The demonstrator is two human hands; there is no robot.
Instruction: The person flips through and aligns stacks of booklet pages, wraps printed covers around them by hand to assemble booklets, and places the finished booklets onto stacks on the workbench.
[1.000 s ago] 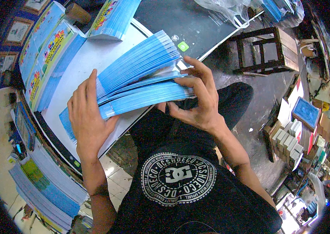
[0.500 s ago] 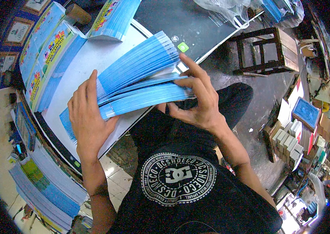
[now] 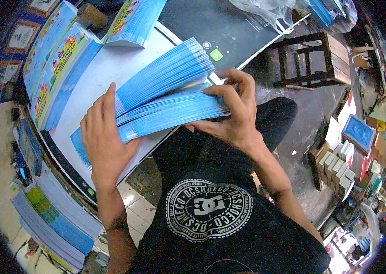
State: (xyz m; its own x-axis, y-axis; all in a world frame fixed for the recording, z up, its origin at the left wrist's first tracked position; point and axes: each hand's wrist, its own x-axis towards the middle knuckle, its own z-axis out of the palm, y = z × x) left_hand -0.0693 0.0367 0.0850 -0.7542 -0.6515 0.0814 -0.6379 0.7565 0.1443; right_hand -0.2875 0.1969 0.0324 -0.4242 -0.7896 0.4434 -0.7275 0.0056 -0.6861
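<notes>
A thick bundle of blue-edged paper sheets (image 3: 170,114) lies fanned over the near edge of the white board, split into a front part and a rear part (image 3: 165,73). My left hand (image 3: 104,128) grips the bundle's left end, fingers over the far side and thumb at the near side. At the right end, my right hand (image 3: 234,107) is curled round the front part's corner, with the thumb below and a bent finger on top. The rear part spreads out beyond the right fingertips.
Stacks of colourful printed sheets (image 3: 60,77) stand at the left of the white board (image 3: 83,86). Another blue-edged stack (image 3: 133,27) and a brown cylinder (image 3: 92,16) are behind. A wooden stool (image 3: 314,59) stands right; piled paper blocks (image 3: 336,166) lie farther right.
My right fingers have drawn in and bent more over the front part. Loose sheets between the two parts have come down onto the front part. My left hand stays nearly still.
</notes>
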